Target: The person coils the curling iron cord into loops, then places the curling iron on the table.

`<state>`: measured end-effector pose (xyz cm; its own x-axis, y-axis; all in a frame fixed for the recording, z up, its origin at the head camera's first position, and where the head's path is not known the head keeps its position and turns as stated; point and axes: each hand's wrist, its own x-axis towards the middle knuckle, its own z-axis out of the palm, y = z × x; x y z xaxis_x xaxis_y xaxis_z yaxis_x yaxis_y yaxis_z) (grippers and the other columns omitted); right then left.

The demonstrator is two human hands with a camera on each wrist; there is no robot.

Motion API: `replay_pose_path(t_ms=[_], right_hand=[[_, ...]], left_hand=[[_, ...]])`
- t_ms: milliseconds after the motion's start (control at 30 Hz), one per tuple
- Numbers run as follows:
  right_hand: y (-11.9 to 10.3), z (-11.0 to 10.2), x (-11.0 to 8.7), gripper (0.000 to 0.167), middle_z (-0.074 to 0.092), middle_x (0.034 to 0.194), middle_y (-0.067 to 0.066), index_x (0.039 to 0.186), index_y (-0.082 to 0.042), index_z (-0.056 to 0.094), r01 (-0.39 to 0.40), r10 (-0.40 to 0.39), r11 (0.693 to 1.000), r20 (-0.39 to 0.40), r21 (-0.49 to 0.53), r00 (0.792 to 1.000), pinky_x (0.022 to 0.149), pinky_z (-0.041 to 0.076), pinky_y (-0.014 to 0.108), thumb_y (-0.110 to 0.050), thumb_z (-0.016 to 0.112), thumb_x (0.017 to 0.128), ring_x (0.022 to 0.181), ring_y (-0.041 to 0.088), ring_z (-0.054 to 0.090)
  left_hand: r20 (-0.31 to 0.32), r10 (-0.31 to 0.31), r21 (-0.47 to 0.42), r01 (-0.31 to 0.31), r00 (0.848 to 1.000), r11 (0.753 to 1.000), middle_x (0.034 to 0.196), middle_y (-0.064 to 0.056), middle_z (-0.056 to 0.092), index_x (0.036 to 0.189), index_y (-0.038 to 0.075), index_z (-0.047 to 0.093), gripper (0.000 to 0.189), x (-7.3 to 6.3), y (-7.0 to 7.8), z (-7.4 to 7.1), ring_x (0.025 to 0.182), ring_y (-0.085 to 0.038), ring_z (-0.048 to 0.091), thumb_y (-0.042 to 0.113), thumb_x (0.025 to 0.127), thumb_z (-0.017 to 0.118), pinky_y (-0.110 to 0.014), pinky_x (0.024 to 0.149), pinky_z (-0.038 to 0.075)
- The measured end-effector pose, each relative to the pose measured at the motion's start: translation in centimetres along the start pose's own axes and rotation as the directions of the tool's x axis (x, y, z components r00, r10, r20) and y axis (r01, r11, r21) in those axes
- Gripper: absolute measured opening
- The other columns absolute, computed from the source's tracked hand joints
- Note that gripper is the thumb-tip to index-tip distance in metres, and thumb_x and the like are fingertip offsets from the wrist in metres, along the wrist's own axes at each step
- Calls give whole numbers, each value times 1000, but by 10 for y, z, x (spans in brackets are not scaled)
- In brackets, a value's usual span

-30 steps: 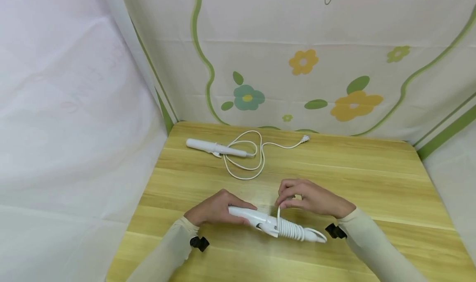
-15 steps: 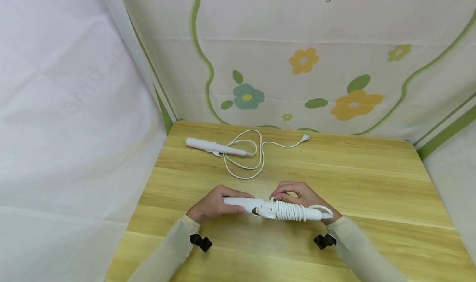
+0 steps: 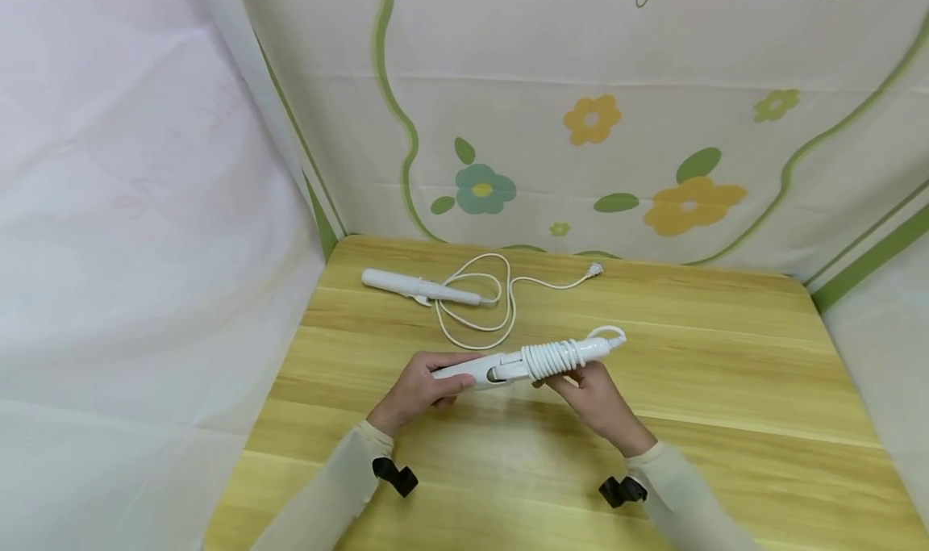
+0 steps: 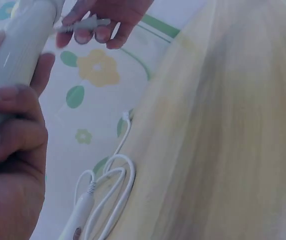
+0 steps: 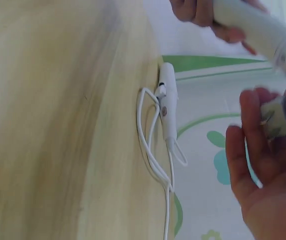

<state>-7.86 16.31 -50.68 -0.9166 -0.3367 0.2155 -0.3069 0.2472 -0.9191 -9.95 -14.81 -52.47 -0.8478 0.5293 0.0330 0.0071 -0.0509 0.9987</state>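
Note:
A white curling iron (image 3: 475, 372) is raised over the table in the head view, its cord end tilted up to the right. My left hand (image 3: 421, 386) grips its thick barrel end, thumb on the near side. White cord (image 3: 551, 359) is wound in tight coils round the handle, and a small loop arches at the tip. My right hand (image 3: 598, 402) is just below the coils. In the right wrist view its fingers pinch the cord's plug (image 5: 275, 117); the plug (image 4: 90, 23) also shows between those fingers in the left wrist view.
A second white curling iron (image 3: 395, 282) lies at the back left of the wooden table (image 3: 726, 357). Its loose cord (image 3: 511, 313) loops to the right and ends in a plug (image 3: 595, 270). A flower-print cloth (image 3: 522, 131) hangs behind the table's back edge.
The curling iron has moved away from my body, and its cord end has swung upward. My right hand has passed from the far side of the handle to the near side with the cord end.

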Motion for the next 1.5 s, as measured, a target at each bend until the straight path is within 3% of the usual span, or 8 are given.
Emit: replay_pose_path(t_ms=[100,233,367,500,600,833,1133,1500], right_hand=[[-1,3,-5,15,81,106,5,117,-4,77,-97,97,995,-31,11,995,94,60,27,-10,66,110,99,6,75],[0,5,-10,27,80,117,15,130,1,73,-216,222,968,-36,126,974,96,61,27,-16,65,111,100,11,76],[2,5,-14,34,78,121,23,132,1,73,-331,346,931,-81,154,935,99,60,30,-25,66,111,103,15,77],[12,1,-20,41,80,123,20,131,0,74,-429,449,890,-132,155,884,98,59,30,-36,66,111,106,24,78],[23,-3,-23,46,81,121,16,130,-2,75,-485,502,864,-159,132,850,95,58,24,-42,66,110,106,24,78],[39,-18,-25,49,82,107,8,116,-9,81,-571,542,819,-257,-50,800,85,51,24,-55,67,106,98,12,70],[55,-25,-25,54,77,97,5,106,-12,82,-571,503,777,-282,-267,817,75,47,33,-63,65,104,86,19,62],[67,-23,-26,49,70,82,2,96,-13,82,-544,458,767,-304,-340,835,67,41,31,-58,66,106,74,18,55]], left_hand=[[-53,-13,8,13,999,1000,81,-8,66,139,-3,72,39,3,-2,6,54,-9,50,13,103,75,-27,50,42],[-116,-38,42,43,993,998,82,-12,67,139,1,73,38,7,-8,17,57,-13,56,12,103,76,-27,54,46],[-165,-54,177,84,985,981,97,-10,76,136,13,77,35,12,-12,30,76,-14,65,22,102,79,-27,67,53],[-177,-54,378,118,983,918,127,5,79,135,27,77,36,14,-17,45,100,-10,67,40,102,79,-27,87,55],[-159,-48,477,120,986,871,132,6,78,137,26,76,41,16,-23,53,109,-10,68,47,102,77,-29,93,54],[-91,-26,606,76,995,791,130,-1,75,150,20,68,55,28,-38,67,101,-10,63,41,100,81,-26,84,50],[-98,-67,709,116,993,696,124,2,79,139,20,75,49,36,-50,82,99,-7,64,44,97,83,-25,84,50],[-102,-116,728,154,988,668,119,1,74,139,20,77,50,40,-48,85,100,-9,65,48,98,81,-26,85,51]])
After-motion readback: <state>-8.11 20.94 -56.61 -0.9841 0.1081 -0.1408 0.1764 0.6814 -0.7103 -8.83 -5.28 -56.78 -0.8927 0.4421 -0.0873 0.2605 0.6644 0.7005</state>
